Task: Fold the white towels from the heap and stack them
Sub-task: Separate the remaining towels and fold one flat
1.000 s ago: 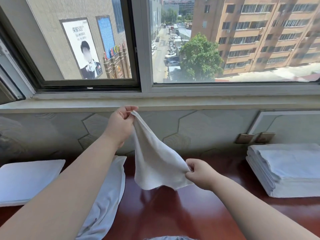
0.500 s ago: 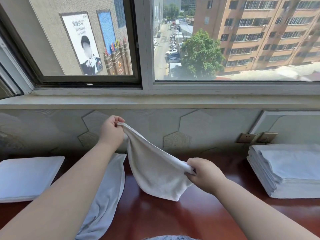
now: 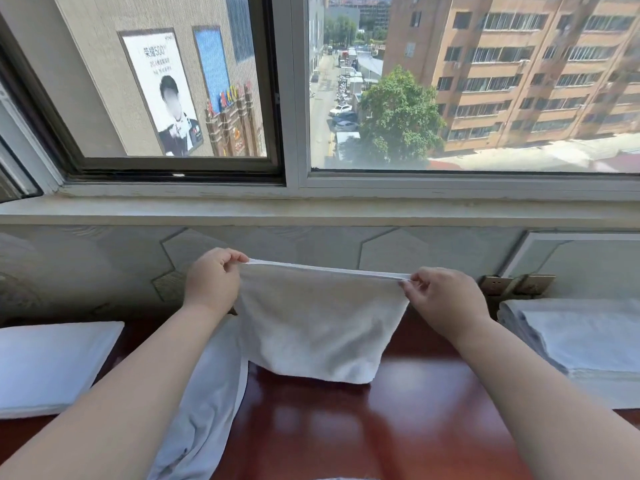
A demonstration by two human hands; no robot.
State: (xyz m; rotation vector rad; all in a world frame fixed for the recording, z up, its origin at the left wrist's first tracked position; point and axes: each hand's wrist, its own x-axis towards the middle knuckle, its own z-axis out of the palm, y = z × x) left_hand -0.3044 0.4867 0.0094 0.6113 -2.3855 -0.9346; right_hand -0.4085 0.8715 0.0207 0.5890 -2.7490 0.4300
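Fingers [image 3: 406,284] of the right hand [image 3: 446,303] pinch the right top corner of a white towel [image 3: 318,327], and the left hand [image 3: 213,282] pinches the left top corner the same way, thumb pressed against fingertips. Both grips are small, holding only the hem.

Behind it all, the dark red tabletop [image 3: 363,434] runs from near to far under the window. At the right sits the stack of folded towels [image 3: 575,344], the largest pile in view; at the left lies a flat white folded piece [image 3: 48,365]; a loose grey-white cloth [image 3: 204,403] trails from near centre toward the far left, partly under the left forearm. The held towel hangs stretched between the hands, above the tabletop's middle, with its lower edge touching or just above the wood; I cannot tell which.

Risks, as I judge them: a corner may slip from such a light pinch, so that the towel sags and the fold comes out skewed. Its left lower part hangs just beside the loose cloth and could drag or catch on it when laid down. Uneven tension between the hands could leave the hem crooked, making an untidy addition to the stack.
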